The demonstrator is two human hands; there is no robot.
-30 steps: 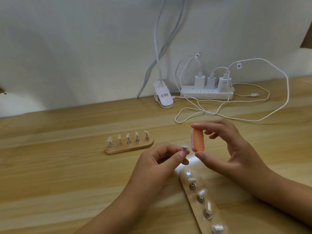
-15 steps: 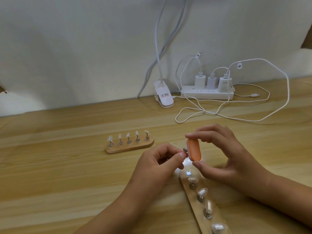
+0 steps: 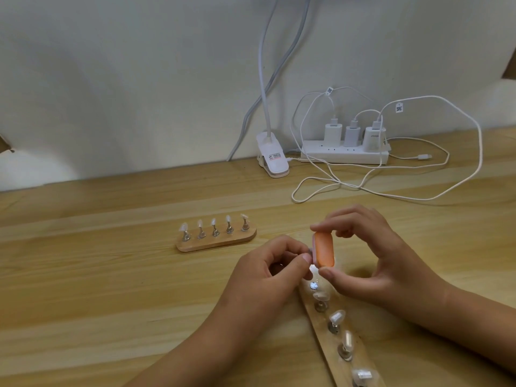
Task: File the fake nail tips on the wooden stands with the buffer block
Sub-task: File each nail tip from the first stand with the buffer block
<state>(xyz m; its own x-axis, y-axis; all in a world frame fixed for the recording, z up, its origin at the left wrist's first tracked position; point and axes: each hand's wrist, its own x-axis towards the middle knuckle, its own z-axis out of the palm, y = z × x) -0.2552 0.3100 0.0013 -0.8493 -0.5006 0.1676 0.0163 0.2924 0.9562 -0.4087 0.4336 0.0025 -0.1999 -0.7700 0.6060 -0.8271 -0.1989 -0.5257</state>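
Right hand: buffer block pinched between thumb and forefinger.
Left hand: nail tip pinched at fingertips, touching the block.

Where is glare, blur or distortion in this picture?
Head view: glare whitens the bare metal peg on the near wooden stand, below the orange buffer block; clear nail tips at the bottom edge look soft; the wide lens bows the table's far edge.

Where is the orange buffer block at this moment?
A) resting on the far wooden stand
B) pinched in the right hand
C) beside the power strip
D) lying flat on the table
B: the right hand pinches the buffer block between thumb and fingertips, off the table.
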